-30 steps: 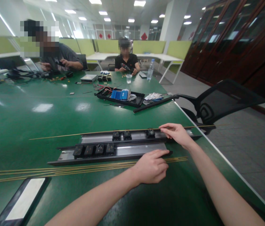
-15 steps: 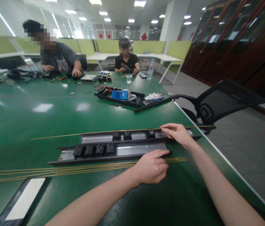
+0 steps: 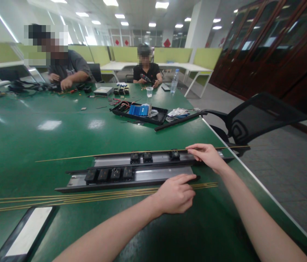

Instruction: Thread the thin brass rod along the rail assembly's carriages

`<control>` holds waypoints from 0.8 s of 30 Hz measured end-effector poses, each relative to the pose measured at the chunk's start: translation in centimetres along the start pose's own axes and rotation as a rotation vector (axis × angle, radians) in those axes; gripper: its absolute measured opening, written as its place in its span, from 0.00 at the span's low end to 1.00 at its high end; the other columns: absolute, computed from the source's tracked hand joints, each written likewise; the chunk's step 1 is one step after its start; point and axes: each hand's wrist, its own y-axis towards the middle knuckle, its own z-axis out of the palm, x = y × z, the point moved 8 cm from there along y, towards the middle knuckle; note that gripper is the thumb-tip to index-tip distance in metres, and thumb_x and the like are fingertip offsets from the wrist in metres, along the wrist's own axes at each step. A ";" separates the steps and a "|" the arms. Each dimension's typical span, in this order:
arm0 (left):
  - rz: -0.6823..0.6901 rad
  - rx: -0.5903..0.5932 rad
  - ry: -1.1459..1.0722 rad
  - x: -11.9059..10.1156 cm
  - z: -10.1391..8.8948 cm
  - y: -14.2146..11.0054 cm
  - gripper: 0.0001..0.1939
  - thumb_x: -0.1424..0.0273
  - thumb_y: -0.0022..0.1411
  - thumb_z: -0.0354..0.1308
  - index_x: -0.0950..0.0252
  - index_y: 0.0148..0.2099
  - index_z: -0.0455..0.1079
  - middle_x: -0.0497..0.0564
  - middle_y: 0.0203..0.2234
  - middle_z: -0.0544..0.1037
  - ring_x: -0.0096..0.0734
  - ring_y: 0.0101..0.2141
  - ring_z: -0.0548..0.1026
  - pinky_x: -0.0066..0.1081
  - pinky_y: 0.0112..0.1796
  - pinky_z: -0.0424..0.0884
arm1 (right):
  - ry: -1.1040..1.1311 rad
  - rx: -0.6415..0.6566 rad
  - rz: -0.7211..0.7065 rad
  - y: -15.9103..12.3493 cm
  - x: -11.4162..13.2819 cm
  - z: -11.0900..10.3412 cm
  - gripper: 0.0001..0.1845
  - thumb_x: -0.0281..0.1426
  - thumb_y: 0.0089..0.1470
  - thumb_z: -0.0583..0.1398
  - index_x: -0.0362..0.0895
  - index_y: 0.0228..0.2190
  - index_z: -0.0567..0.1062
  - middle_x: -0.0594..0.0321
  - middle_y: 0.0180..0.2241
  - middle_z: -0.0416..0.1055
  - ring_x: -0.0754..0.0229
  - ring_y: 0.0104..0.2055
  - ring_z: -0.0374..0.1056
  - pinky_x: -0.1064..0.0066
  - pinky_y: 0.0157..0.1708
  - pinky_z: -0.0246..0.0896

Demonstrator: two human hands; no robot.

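Note:
Two long grey-and-black rails lie side by side on the green table (image 3: pixel 33 145). The near rail (image 3: pixel 153 175) carries several black socket modules (image 3: pixel 109 174); the far rail (image 3: pixel 115 160) carries three more (image 3: pixel 147 157). My left hand (image 3: pixel 175 194) is curled, its index finger pressed on the near rail's right end. My right hand (image 3: pixel 206 154) pinches a thin brass rod (image 3: pixel 88 155) that runs along the far rail's back edge. Several more brass rods (image 3: pixel 60 198) lie in front of the near rail.
A black-framed white panel (image 3: pixel 25 233) lies at the near left. Farther back are a black tray with a blue part (image 3: pixel 139 111), a cloth (image 3: pixel 177 112) and a long black bar (image 3: pixel 177 120). A black chair (image 3: pixel 251 116) stands at the right edge. Two people work at the far end.
My hands and the rails stay where they were. The person at the far left has shifted their arms and hands.

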 end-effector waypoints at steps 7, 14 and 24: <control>0.005 -0.010 -0.009 -0.1 -0.3 0.0 0.12 0.71 0.69 0.51 0.67 0.41 0.76 0.54 0.38 0.82 0.43 0.65 0.64 0.41 0.65 0.62 | 0.016 -0.012 0.013 -0.2 0.5 0.0 0.23 0.46 0.46 0.70 0.40 0.37 0.84 0.68 0.16 0.65 0.67 0.20 0.55 0.71 0.22 0.49; -0.001 -0.009 -0.013 0.0 -0.1 0.0 0.11 0.72 0.68 0.51 0.67 0.40 0.76 0.54 0.38 0.83 0.43 0.65 0.64 0.41 0.65 0.62 | 0.006 -0.010 0.015 -0.2 0.4 -0.1 0.23 0.45 0.46 0.70 0.40 0.37 0.84 0.68 0.16 0.65 0.67 0.20 0.56 0.71 0.21 0.49; -0.004 -0.004 -0.013 0.1 0.0 -0.1 0.12 0.71 0.69 0.50 0.67 0.41 0.76 0.54 0.38 0.83 0.42 0.66 0.63 0.41 0.66 0.61 | -0.044 -0.005 0.002 -0.4 0.8 -0.6 0.26 0.48 0.47 0.69 0.39 0.38 0.83 0.67 0.16 0.65 0.66 0.20 0.56 0.71 0.21 0.50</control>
